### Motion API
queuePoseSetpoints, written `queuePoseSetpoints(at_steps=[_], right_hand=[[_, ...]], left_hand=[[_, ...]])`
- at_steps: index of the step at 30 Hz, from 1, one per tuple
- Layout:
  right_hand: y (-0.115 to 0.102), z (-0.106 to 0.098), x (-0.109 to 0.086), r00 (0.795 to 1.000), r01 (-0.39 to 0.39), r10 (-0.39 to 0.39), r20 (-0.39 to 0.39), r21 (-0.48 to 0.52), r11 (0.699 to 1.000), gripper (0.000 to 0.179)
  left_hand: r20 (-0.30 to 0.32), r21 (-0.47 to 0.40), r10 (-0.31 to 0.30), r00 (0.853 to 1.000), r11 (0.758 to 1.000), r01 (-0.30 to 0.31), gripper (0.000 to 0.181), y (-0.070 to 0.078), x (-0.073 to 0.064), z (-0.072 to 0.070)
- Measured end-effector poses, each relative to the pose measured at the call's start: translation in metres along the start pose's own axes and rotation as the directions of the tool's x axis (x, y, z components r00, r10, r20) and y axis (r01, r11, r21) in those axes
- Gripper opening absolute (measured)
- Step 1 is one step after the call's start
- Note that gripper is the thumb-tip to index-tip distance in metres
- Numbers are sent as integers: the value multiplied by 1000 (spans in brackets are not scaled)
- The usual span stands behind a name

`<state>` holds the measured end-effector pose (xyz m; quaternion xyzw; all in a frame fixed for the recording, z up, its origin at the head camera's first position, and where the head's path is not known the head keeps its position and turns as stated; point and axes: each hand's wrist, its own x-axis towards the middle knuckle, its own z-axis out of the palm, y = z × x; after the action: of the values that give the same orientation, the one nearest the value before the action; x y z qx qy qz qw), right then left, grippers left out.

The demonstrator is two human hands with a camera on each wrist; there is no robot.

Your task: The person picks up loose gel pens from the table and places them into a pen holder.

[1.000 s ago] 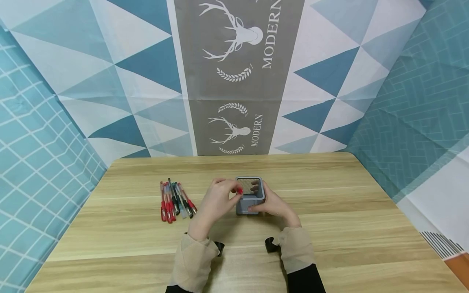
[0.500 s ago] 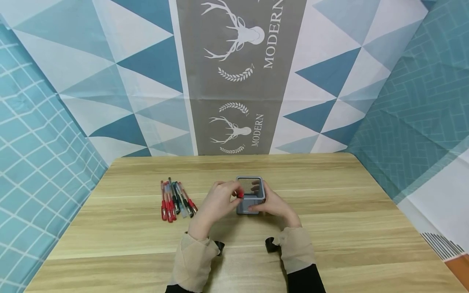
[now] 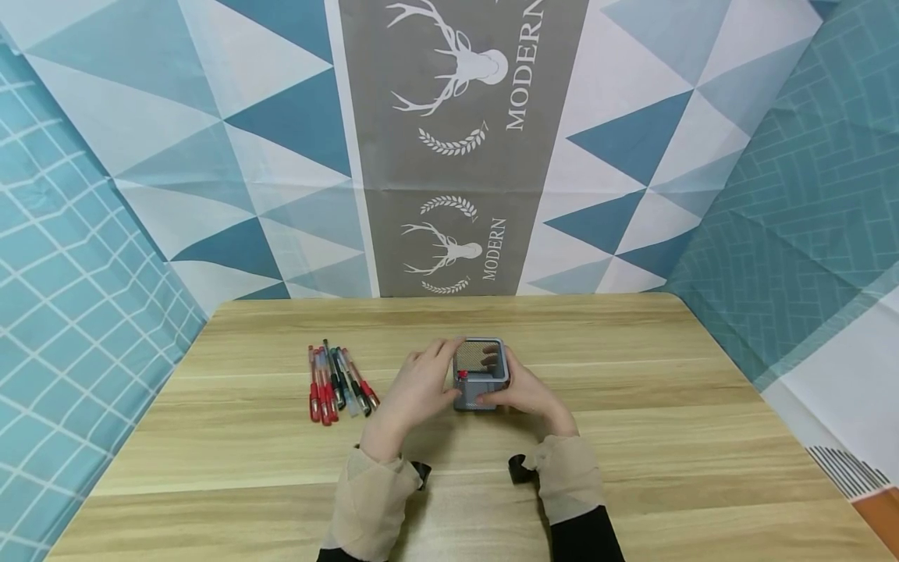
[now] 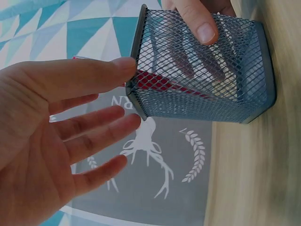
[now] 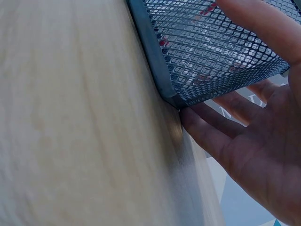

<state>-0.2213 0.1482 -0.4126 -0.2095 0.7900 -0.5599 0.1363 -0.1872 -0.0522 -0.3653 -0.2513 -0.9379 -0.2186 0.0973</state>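
A dark grey mesh pen holder [image 3: 467, 396] stands upright on the wooden table. Round its right side, my right hand [image 3: 528, 392] grips it, thumb on the near wall and fingers on the far one. Inside leans a red pen [image 4: 153, 81], visible through the mesh in the left wrist view; its red end shows at the rim in the head view. At the holder's left rim, my left hand [image 3: 416, 388] has its fingers spread and holds nothing. Its thumb is up against the rim in the left wrist view; whether they touch, I cannot tell.
Several red, black and clear-barrelled pens [image 3: 333, 390] lie in a loose bunch on the table [image 3: 632, 406], left of the left hand. A patterned cloth backdrop [image 3: 449, 172] rises behind the table's far edge. Black straps [image 3: 520, 470] stick out at the wrists.
My left hand has let go of the red pen, which now leans in the holder. Its fingers have spread and lifted slightly. The right hand keeps its hold.
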Motion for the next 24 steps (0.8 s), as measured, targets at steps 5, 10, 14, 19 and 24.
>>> queuePoseSetpoints(at_steps=[5,10,14,19,24], right_hand=[[1,0,0,1000,0,0,3,10,1000,86],[-1,0,0,1000,3,-3,-5,3,1000,86],[-1,1,0,1000,0,0,-8,-4,1000,86],[-1,1,0,1000,-1,1,-10,-2,1000,86],[-2,1,0,1000,-4,4,-7,2,1000,84]], left_hand=[[41,-16,-78,996,997,79,83,1,-3,-6],[40,33,-144,989,989,143,72,-5,-6,-12],[-14,120,-174,985,977,174,48,-13,-10,-16],[-37,181,-227,973,956,230,29,-26,-15,-19],[33,174,-311,950,938,301,31,-42,-20,-20]])
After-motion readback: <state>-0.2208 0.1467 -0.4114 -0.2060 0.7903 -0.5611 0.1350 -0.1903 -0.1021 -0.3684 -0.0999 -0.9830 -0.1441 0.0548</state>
